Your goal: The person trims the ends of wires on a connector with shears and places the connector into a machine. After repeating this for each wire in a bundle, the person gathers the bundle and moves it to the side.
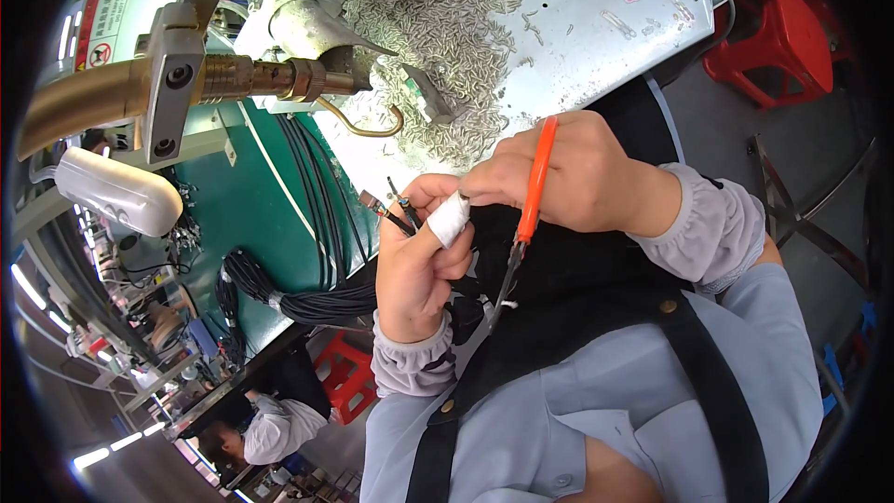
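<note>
Two hands meet mid-frame: left hand [419, 265] pinching thin black wires [399, 212], right hand [559, 172] gripping orange-handled scissors [527, 214] above the desk [596, 37].

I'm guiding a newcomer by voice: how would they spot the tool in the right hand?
Start at the pale worktable strewn with small metal pieces. Just below its near edge the two hands meet; the right hand holds scissors. Their orange handle, the only bright orange thing there, runs down to dark blades.

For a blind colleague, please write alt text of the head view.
The left hand, its thumb taped white, pinches thin black wires; the right hand holds orange-handled scissors beside them, above a table strewn with small metal pieces.
</note>
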A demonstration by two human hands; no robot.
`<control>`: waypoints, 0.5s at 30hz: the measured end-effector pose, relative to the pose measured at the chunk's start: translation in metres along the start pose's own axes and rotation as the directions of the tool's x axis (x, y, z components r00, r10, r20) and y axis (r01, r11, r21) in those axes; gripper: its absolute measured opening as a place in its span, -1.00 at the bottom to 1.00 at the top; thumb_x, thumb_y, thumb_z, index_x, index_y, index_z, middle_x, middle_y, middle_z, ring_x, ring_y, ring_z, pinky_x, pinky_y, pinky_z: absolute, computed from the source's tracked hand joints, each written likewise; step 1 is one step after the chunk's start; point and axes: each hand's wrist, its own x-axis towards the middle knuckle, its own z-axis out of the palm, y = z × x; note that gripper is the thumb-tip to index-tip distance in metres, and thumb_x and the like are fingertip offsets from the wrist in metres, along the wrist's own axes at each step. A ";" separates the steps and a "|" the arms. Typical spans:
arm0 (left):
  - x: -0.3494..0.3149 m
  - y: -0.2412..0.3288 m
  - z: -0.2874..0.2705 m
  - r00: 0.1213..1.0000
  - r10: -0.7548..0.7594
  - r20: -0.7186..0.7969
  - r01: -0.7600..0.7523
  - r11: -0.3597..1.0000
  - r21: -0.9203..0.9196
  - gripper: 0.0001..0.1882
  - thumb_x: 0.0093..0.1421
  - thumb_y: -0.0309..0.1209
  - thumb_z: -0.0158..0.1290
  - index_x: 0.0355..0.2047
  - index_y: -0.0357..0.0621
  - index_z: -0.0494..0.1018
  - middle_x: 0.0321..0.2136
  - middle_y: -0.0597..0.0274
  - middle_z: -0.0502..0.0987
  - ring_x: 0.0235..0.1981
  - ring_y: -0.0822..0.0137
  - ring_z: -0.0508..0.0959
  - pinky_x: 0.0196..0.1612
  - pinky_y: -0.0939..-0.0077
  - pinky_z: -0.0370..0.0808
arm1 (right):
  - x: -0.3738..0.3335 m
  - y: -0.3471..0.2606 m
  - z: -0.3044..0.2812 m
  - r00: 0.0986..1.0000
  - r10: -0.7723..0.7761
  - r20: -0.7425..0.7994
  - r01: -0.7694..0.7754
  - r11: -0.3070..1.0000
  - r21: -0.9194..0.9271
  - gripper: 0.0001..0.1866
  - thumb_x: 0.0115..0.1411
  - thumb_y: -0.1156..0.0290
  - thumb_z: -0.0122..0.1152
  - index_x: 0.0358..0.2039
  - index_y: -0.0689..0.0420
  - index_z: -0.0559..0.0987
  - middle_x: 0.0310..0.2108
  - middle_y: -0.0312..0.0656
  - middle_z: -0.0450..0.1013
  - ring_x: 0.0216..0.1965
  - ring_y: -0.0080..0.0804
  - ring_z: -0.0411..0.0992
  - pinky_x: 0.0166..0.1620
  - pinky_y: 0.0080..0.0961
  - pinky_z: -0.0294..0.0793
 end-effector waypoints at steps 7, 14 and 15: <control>0.000 -0.011 0.005 0.992 0.091 -0.081 -0.080 0.988 0.131 -0.84 0.01 -0.63 -0.03 -0.35 -0.26 0.30 -0.62 0.38 0.32 -0.73 0.65 0.20 -0.71 0.80 0.08 | -0.007 -0.007 0.000 0.997 0.061 0.054 -0.056 0.995 -0.088 -0.86 -0.11 0.46 0.17 -0.48 0.13 0.44 -0.68 -0.32 0.32 -0.68 -0.49 0.34 -0.66 -0.65 0.25; 0.000 -0.033 0.020 0.679 0.732 0.055 -0.445 0.351 0.824 -0.83 -0.03 -0.66 0.02 -0.38 -0.28 0.33 -0.51 0.28 0.42 -0.53 0.61 0.36 -0.47 0.79 0.30 | -0.012 -0.017 0.004 0.816 0.547 0.186 -0.576 0.748 0.329 -0.90 0.00 0.51 0.09 -0.48 0.22 0.38 -0.62 -0.23 0.35 -0.58 -0.61 0.37 -0.53 -0.67 0.33; 0.000 -0.032 0.021 0.720 0.692 -0.045 -0.422 0.489 0.763 -0.83 -0.02 -0.64 0.02 -0.38 -0.29 0.33 -0.51 0.28 0.43 -0.55 0.61 0.36 -0.48 0.79 0.29 | -0.012 -0.017 0.004 0.742 0.614 0.268 -0.661 0.604 0.446 -0.90 0.02 0.50 0.08 -0.47 0.23 0.38 -0.60 -0.21 0.35 -0.56 -0.63 0.36 -0.51 -0.67 0.33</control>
